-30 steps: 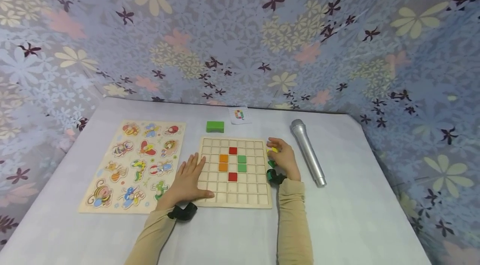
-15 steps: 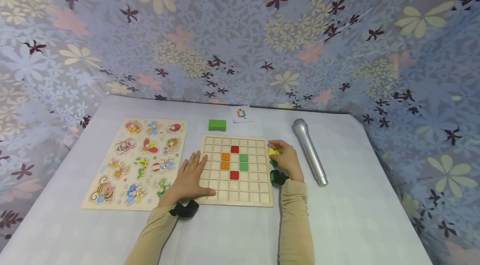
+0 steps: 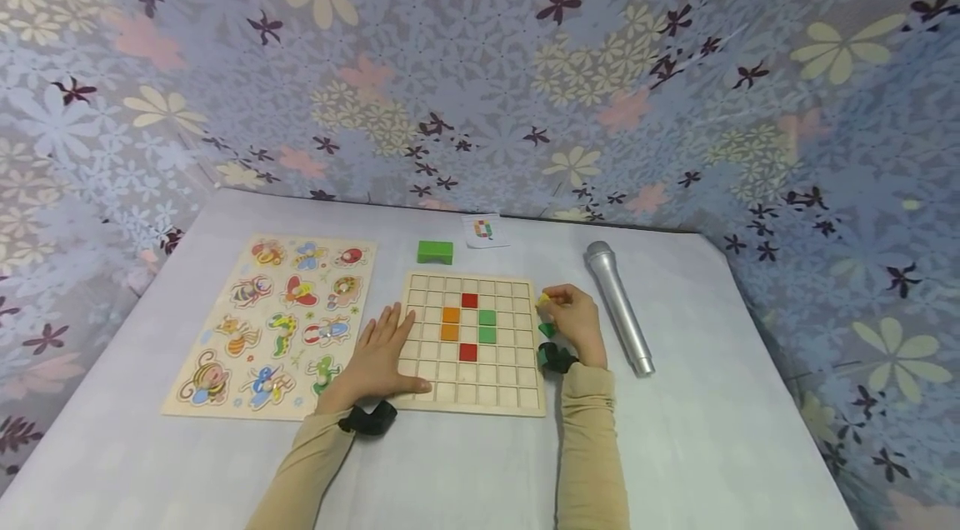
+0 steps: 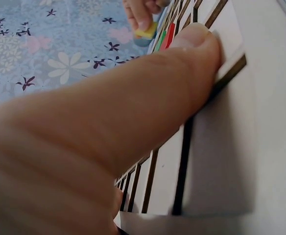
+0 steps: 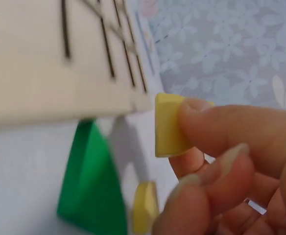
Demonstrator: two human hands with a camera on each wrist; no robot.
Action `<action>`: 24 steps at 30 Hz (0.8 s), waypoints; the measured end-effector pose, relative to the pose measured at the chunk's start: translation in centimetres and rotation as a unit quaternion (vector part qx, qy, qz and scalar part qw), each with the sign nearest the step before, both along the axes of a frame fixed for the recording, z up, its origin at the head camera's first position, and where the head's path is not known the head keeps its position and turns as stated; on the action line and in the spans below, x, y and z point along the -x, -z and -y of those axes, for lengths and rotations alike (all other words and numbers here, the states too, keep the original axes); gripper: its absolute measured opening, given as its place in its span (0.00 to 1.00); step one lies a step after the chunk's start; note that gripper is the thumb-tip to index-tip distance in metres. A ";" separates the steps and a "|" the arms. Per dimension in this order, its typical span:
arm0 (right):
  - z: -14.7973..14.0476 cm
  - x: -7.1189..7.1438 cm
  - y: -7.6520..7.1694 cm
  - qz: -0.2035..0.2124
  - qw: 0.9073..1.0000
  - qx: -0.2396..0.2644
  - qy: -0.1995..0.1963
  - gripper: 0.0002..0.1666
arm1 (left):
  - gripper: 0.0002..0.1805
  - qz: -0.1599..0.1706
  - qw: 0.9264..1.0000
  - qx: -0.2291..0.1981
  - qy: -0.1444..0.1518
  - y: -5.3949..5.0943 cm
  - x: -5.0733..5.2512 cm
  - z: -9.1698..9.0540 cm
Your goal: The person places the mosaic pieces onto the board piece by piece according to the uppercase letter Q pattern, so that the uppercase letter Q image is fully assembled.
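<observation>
My left hand (image 3: 372, 367) rests with spread fingers on the left edge of a wooden grid board (image 3: 502, 398); its thumb (image 4: 133, 105) presses on the squares. Between thumb and fingers, my right hand (image 3: 577, 322) pinches a yellow block (image 5: 170, 128) just off the board's right edge. Below it lie another yellow block (image 5: 144, 208) and a green triangular block (image 5: 94, 183), partly covered by the hand in the head view. On the grid sit two red tiles, one upper (image 3: 469, 300) and one lower, two orange tiles (image 3: 450, 315) and two green tiles (image 3: 487, 317).
A card (image 3: 486, 232) with a coloured square pattern lies behind the board, beside a green notched block (image 3: 435, 252). To the right is a silver microphone (image 3: 621, 309). An insect picture puzzle (image 3: 300, 363) lies on the left, close to my left hand.
My right fingers have closed on a yellow block and lifted it slightly from its place beside the board. My left hand has stayed on the board. The head view has shifted a little.
</observation>
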State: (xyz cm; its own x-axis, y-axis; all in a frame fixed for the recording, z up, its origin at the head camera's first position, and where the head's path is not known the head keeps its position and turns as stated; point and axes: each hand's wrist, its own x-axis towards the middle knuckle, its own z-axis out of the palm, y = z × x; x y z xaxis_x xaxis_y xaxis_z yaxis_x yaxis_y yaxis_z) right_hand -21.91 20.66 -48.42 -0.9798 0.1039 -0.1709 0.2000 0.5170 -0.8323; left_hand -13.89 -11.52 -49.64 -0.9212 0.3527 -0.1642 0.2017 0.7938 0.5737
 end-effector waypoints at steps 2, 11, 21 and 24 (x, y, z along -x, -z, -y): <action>0.3 -0.1 -0.3 -0.001 1.000 0.023 -0.002 0.15 | 0.64 -0.002 1.000 0.003 0.000 0.1 0.0 0.0; 3.7 -0.1 -0.6 -0.047 0.998 0.053 0.002 0.12 | 0.64 -0.003 1.000 0.013 0.001 0.6 0.2 0.0; 6.8 -0.2 -0.7 -0.049 0.997 0.041 -0.042 0.10 | 0.64 -0.005 1.000 0.010 0.000 0.5 0.2 0.0; 7.2 0.0 -0.2 -0.053 0.997 0.035 -0.045 0.10 | 0.64 -0.006 1.000 0.008 -0.001 0.5 0.2 0.0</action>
State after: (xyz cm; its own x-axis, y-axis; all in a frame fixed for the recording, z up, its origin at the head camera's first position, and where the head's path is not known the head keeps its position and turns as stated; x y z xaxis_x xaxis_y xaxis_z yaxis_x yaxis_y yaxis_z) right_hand -21.87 13.47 -48.24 -0.9975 0.0055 -0.0704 0.0648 0.4688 -0.8809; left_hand -14.14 -11.55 -50.14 -0.9237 0.3484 -0.1596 0.2066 0.8036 0.5581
